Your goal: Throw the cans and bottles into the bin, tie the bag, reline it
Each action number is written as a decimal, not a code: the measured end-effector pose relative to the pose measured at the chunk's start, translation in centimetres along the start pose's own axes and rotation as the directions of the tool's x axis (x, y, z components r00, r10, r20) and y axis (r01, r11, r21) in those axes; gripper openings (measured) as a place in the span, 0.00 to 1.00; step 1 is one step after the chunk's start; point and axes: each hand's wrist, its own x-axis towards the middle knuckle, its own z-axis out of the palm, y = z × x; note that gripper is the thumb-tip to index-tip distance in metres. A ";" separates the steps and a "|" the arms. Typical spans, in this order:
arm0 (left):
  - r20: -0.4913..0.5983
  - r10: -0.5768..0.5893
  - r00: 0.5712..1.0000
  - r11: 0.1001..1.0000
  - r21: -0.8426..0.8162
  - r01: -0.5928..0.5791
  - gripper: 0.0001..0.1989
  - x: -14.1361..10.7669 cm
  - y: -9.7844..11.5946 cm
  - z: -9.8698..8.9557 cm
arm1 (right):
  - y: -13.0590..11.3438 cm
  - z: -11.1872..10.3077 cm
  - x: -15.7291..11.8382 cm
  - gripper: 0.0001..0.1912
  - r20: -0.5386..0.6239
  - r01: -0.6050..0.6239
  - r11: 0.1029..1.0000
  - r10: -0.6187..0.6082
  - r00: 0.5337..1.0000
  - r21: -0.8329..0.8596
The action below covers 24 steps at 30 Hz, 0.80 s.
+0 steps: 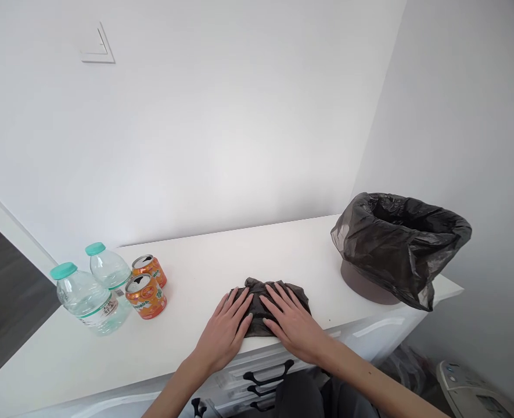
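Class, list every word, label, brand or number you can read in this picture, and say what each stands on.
"NDA", end of a longer word: front orange metal can.
"NDA", partly hidden: rear orange metal can.
Dark characters, too blurred to read: label on the front clear plastic bottle.
Rear clear plastic bottle: label unreadable.
Pale device, lower right: markings too small.

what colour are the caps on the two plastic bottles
The caps are turquoise green, seen in the head view.
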 end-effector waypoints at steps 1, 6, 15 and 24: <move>-0.018 -0.018 1.000 1.000 -0.011 0.017 0.28 -0.1 0.0 -0.1 | -0.9 -0.2 -0.6 0.27 -0.059 0.010 1.000 -0.011 0.998 -0.023; -0.129 -0.255 0.958 0.962 -0.131 0.238 0.25 -0.5 -0.1 -0.3 | -5.6 -0.3 -4.3 0.19 -0.226 -0.034 0.997 0.017 0.974 -0.070; -0.102 -0.529 0.843 0.801 -0.387 0.456 0.28 -0.6 -0.9 -0.1 | -4.1 2.3 -2.3 0.31 -0.067 -0.228 0.971 0.224 0.972 -0.075; -0.074 -0.537 0.841 0.794 -0.381 0.473 0.28 -0.6 -0.3 -0.7 | 8.5 2.2 3.6 0.34 0.002 -0.377 0.924 0.378 0.926 -0.059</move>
